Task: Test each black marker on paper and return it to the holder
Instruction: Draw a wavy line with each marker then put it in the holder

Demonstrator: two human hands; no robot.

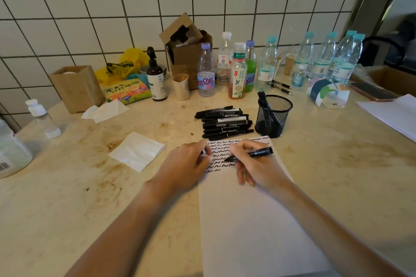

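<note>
The marker point(252, 155) lies slanted in the right hand point(254, 164), whose grip is closed around its barrel, the uncapped tip pointing toward 9 o'clock and touching the paper point(252, 220) among rows of black squiggles point(217, 155). The left hand point(189, 164) rests at the paper's upper left edge with fingers curled; something small and dark shows at its fingertips, but whether that grip holds a cap I cannot tell.

At 12 o'clock from the hands, just beyond the paper's top edge, a pile of markers point(224, 122) lies on the desk point(67, 198). Just beside the pile, at 3 o'clock from it, stands the mesh holder point(273, 116) with a few markers point(263, 101) leaning inside.

At 9 o'clock from the left hand lies a folded tissue point(137, 150). Farther back, a row of bottles point(258, 65) stands along the tiled wall point(112, 7), with a cardboard box point(186, 51) behind them and a paper bag point(76, 87) toward 10 o'clock. A phone point(372, 92) lies at 2 o'clock, near a stack of sheets point(391, 114).
</note>
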